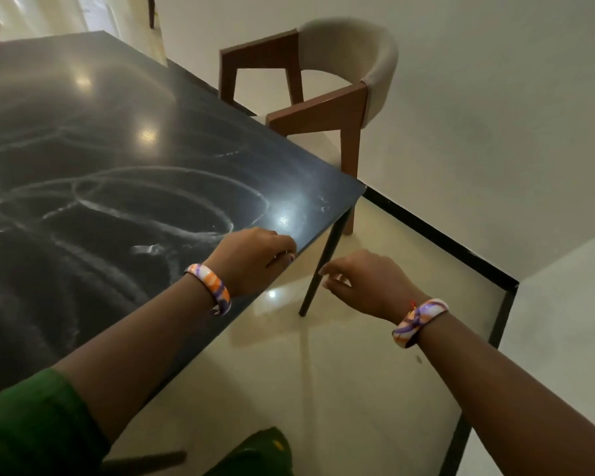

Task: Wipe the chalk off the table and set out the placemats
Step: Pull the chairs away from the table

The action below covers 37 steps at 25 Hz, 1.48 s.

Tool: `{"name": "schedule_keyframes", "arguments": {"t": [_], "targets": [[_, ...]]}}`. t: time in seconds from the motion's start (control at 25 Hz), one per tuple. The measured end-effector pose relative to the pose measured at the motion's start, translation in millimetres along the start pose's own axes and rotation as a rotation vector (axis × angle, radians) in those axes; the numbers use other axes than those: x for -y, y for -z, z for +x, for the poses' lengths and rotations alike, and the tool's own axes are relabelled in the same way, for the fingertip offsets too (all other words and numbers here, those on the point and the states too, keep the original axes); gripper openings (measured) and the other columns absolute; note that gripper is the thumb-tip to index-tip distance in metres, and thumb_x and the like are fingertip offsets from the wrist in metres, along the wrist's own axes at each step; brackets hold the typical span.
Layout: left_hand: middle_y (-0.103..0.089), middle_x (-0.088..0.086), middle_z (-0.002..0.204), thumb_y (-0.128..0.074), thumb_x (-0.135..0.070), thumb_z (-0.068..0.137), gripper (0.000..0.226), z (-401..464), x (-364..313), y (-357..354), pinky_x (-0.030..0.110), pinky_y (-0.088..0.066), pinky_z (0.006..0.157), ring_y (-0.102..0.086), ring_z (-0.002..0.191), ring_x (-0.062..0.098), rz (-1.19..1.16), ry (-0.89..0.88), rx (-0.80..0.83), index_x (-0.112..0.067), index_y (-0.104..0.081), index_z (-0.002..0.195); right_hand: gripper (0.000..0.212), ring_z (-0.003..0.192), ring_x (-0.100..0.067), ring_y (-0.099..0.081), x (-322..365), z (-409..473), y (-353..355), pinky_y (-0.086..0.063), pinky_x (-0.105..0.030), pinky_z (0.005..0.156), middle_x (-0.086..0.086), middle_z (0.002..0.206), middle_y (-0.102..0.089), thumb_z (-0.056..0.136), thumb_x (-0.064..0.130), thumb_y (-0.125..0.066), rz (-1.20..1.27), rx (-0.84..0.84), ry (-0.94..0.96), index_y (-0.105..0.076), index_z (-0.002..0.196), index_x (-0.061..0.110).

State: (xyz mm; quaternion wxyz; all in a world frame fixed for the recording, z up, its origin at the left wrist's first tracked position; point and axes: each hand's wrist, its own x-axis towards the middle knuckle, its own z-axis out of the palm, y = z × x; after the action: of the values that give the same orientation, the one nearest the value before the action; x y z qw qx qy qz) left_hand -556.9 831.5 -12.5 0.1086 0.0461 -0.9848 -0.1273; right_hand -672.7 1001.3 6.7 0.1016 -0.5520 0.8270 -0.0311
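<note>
A dark glossy table (83, 139) fills the left of the view, smeared with white chalk loops and streaks (124, 201). My left hand (251, 252) rests at the table's near right edge with its fingers curled down over the rim; I see nothing held in it. My right hand (364, 283) hovers in the air beside the table's corner, above the floor, with fingers loosely curled and empty. Both wrists wear orange, purple and white bangles. No cloth or placemat is in view.
A chair (327, 91) with a brown wooden frame and a cream back stands at the table's far right side. A thin dark table leg (323, 266) drops from the near corner. Cream floor tiles with a black border strip (461, 252) lie on the right.
</note>
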Motion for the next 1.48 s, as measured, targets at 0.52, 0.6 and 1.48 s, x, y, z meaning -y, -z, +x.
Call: {"name": "schedule_keyframes", "arguments": {"t": [0.52, 0.6, 1.48], "targets": [[-0.065, 0.005, 0.08, -0.054, -0.018, 0.091, 0.015, 332.1, 73.6, -28.9, 0.021, -0.045, 0.065, -0.059, 0.068, 0.015, -0.04, 0.21, -0.192, -0.011, -0.066, 0.098, 0.031, 0.103, -0.012, -0.061, -282.5, 212.7, 82.4, -0.042, -0.019, 0.08, 0.002, 0.114, -0.067, 0.096, 0.032, -0.053, 0.054, 0.061, 0.095, -0.062, 0.123, 0.021], [-0.066, 0.004, 0.086, -0.053, -0.021, 0.092, 0.019, 373.3, 83.3, -34.5, 0.021, -0.046, 0.068, -0.059, 0.072, 0.013, -0.04, 0.269, -0.138, -0.012, -0.065, 0.103, 0.03, 0.102, -0.012, -0.061, -314.3, 245.5, 94.8, -0.042, -0.02, 0.076, 0.004, 0.112, -0.068, 0.096, 0.032, -0.052, 0.031, 0.077, 0.136, -0.062, 0.122, 0.021], [-0.045, 0.006, 0.136, -0.056, -0.03, 0.091, 0.045, 516.6, 107.8, -90.4, 0.026, -0.046, 0.093, -0.053, 0.114, 0.02, 0.048, 1.265, 0.096, -0.018, -0.044, 0.133, 0.089, 0.134, -0.029, -0.037, -436.4, 551.1, 119.5, -0.028, -0.043, 0.108, -0.009, 0.149, -0.035, 0.086, 0.043, -0.064, -0.35, 0.051, 0.791, -0.01, 0.151, 0.014]]}}
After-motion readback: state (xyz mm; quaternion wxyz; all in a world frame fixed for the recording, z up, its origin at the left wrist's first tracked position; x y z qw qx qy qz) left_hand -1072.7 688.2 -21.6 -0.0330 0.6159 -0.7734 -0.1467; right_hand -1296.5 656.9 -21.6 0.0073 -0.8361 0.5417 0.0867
